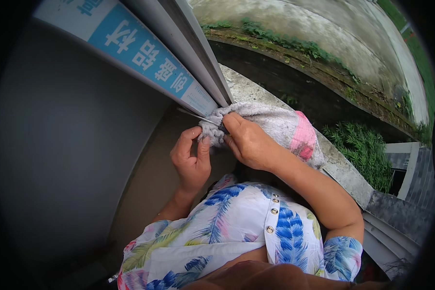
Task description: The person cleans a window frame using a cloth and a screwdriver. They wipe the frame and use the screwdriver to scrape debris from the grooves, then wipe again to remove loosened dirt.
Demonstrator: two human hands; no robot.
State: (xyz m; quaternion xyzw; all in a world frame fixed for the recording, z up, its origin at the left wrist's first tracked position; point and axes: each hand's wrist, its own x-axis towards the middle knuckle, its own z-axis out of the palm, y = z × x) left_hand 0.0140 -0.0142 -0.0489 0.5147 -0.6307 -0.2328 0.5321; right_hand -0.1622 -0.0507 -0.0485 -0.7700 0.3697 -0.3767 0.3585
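Observation:
In my right hand is a thin hand tool, likely a screwdriver; its slim metal shaft points left towards the window frame, and the dark handle is mostly covered by my fingers. Beneath that hand lies a worn grey-white towel with a pink band, draped along the sill and bunched at its left end. My left hand is raised beside the bunched end. Its thumb and index fingertips are a little apart at the cloth's edge; whether they pinch anything cannot be made out.
An aluminium window frame rises just beyond my hands, its inner face covered by blue and white film bearing writing. A grey panel fills the left. Outside the concrete sill are a mossy ledge, a leafy shrub and roof tiles.

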